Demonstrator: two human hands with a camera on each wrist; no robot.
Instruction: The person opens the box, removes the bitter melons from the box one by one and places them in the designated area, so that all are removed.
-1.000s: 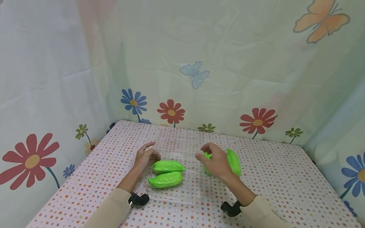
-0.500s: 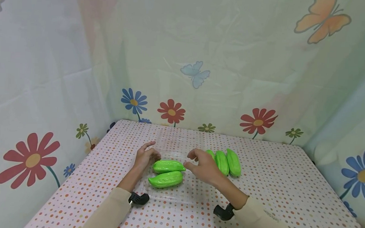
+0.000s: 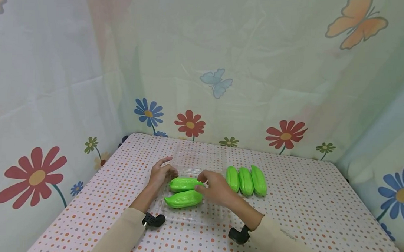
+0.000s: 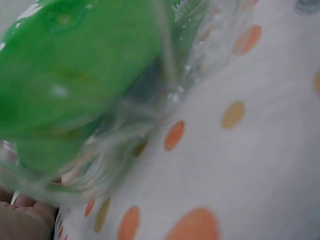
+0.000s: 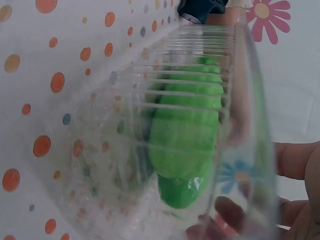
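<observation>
Two bumpy green bitter melons, the upper one (image 3: 184,184) and the lower one (image 3: 184,199), lie side by side in a clear plastic clamshell container (image 3: 215,215). My left hand (image 3: 158,176) holds the container's left side with bent fingers, its forefinger sticking out. My right hand (image 3: 216,187) is over the container's right part. Its thumb and fingers are parted around the tip of the upper bitter melon, overlapping it in the head view. In the right wrist view, a bitter melon (image 5: 185,135) shows through the ribbed plastic wall.
Three more bitter melons (image 3: 246,181) lie in a row just right of the container. Its clear lid (image 3: 199,155) is folded back toward the rear. A dotted cloth (image 3: 303,203) covers the table, and flower-printed curtains (image 3: 257,68) enclose it.
My right hand has moved left, from in front of the row of three bitter melons to the upper bitter melon's tip in the container. My left hand has kept its place.
</observation>
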